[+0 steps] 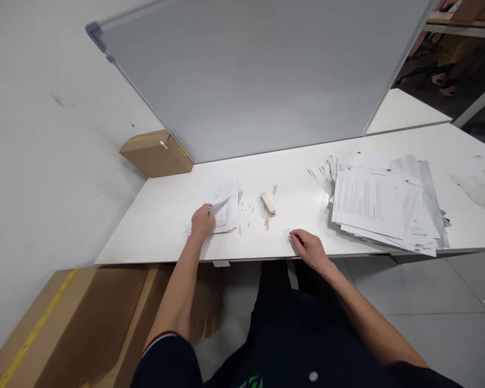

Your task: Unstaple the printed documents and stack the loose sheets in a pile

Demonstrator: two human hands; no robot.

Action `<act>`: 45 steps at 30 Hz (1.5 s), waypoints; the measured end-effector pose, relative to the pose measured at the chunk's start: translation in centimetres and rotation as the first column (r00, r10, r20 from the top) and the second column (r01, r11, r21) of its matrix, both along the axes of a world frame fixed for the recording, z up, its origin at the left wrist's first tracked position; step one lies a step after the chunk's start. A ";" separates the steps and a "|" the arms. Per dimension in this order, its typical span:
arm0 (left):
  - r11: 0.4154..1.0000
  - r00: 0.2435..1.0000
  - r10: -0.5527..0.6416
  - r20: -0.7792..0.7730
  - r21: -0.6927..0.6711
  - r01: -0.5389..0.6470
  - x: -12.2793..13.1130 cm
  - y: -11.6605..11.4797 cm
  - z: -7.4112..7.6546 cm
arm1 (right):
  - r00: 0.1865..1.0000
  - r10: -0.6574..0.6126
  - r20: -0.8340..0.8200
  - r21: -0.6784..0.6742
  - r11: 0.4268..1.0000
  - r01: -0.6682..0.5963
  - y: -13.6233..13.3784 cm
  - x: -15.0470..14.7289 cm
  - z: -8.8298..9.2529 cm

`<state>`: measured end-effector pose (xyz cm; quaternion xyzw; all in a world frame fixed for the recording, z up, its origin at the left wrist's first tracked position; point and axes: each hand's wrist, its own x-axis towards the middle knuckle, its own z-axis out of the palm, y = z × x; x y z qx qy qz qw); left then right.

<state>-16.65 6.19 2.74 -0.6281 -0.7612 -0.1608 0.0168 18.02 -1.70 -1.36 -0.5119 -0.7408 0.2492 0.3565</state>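
At the left of the white table, my left hand (202,222) pinches the lifted edge of a paper sheet (221,206). That sheet belongs to a small stack of papers (231,222) lying beneath it. My right hand (310,249) rests at the table's front edge with its fingers curled in, and nothing shows in them. Between the two hands, further back, lies a small cream-coloured oblong block (268,204) that looks like a stapler. A large, uneven pile of printed papers (374,207) sits to the right of my right hand.
A whiteboard (250,81) leans along the back of the white table (161,215). One cardboard box (157,156) stands in the back left corner, and larger cartons (89,318) are on the floor at the left. Grey smudges mark the tabletop.
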 end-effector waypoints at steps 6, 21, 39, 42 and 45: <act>0.918 0.656 -0.089 0.749 0.317 -0.237 3.2 -3.4 3.2 | 0.997 -0.018 -0.081 -0.070 0.997 0.012 -0.2 -0.1 0.5; 0.996 -0.252 0.092 0.963 -0.089 0.024 12.4 -14.9 -0.7 | 0.547 -0.405 -0.732 -0.629 0.710 -0.316 -0.9 -2.8 2.6; 0.919 0.339 -0.374 0.864 0.394 0.011 16.3 -10.7 4.9 | 0.844 -0.034 -0.536 -0.355 0.916 -0.188 1.3 0.5 10.1; 0.914 0.300 -0.392 0.870 0.405 0.019 16.7 -10.2 4.1 | 0.809 -0.026 -0.587 -0.340 0.915 -0.216 2.1 0.1 9.1; 0.918 0.288 -0.387 0.876 0.396 0.028 16.9 -9.9 3.2 | 0.748 -0.005 -0.663 -0.315 0.909 -0.273 2.5 -0.3 7.6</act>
